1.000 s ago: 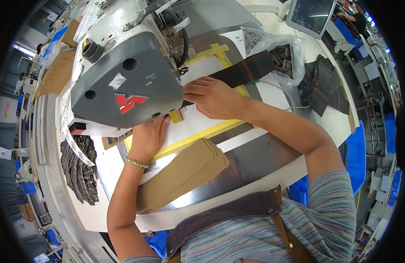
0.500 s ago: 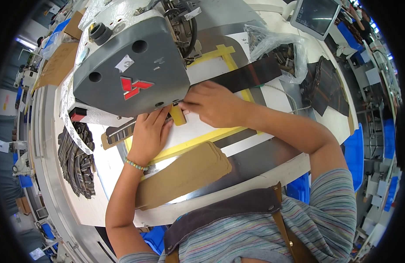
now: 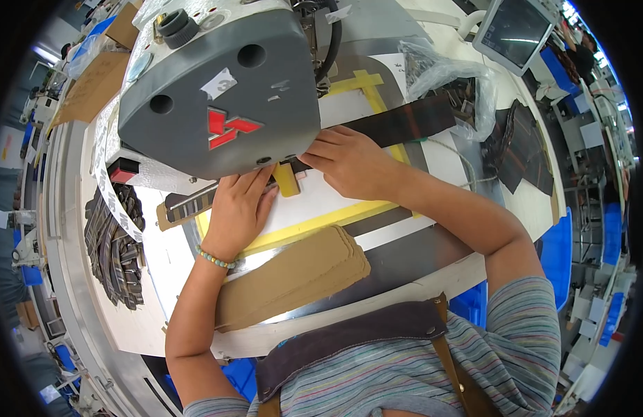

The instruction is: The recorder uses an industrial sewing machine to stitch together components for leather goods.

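A dark plaid fabric strip (image 3: 412, 125) runs from the right to beneath the grey head (image 3: 217, 125) of a sewing machine. My right hand (image 3: 359, 165) lies on the near part of this strip, fingers stretched out toward the machine head. My left hand (image 3: 239, 214) rests left of a yellow tab (image 3: 286, 182), its fingers extended and its fingertips partly hidden under the head's lower edge. Under both hands lies a white sheet framed with yellow tape (image 3: 321, 217). A striped fabric strip on brown backing (image 3: 189, 207) sticks out left of my left hand.
Brown card-like strips (image 3: 293, 278) lie stacked near the table's front edge. Striped fabric pieces (image 3: 116, 250) are heaped at the left. Dark plaid pieces (image 3: 519, 149), a clear plastic bag (image 3: 485, 90) and a screen (image 3: 514, 35) stand at the right. Blue bins (image 3: 558, 257) sit below the table.
My right hand's fingers, blurred before, now rest still on the strip. The left hand has hardly moved. The view has shifted slightly.
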The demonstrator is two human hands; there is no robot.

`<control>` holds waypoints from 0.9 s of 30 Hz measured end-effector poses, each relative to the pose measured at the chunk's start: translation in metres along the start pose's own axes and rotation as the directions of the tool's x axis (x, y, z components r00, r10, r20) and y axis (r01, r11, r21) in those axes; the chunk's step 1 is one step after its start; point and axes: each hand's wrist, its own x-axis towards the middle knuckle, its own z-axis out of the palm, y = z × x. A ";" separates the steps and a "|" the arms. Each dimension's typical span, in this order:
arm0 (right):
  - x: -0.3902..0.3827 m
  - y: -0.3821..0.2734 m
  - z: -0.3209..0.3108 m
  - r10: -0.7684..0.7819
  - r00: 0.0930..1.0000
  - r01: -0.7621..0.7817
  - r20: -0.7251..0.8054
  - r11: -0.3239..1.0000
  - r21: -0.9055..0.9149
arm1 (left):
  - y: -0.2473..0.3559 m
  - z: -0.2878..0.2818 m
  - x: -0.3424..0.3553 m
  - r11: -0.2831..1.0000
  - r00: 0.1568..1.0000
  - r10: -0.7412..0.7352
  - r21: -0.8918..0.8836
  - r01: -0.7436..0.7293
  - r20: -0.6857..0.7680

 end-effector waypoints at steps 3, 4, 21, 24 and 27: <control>0.000 -0.001 0.000 -0.010 1.000 0.010 0.016 1.000 -0.010 | 0.001 -0.001 0.002 1.000 1.000 0.018 0.003 -0.017 -0.011; 0.000 -0.001 0.001 -0.015 1.000 0.015 -0.016 1.000 -0.018 | 0.001 -0.001 0.002 1.000 0.999 0.030 0.005 -0.030 -0.016; 0.001 -0.015 -0.006 0.007 0.999 0.001 0.039 0.978 -0.209 | 0.004 -0.003 0.004 0.994 0.999 0.035 0.098 -0.037 0.016; 0.003 -0.016 -0.006 0.009 0.999 -0.002 0.031 0.978 -0.207 | 0.004 -0.004 0.003 0.995 1.000 0.018 0.094 -0.019 0.016; 0.002 -0.014 -0.005 0.015 0.999 -0.005 0.036 0.970 -0.242 | 0.001 0.000 0.005 0.996 1.000 0.024 0.086 -0.024 -0.001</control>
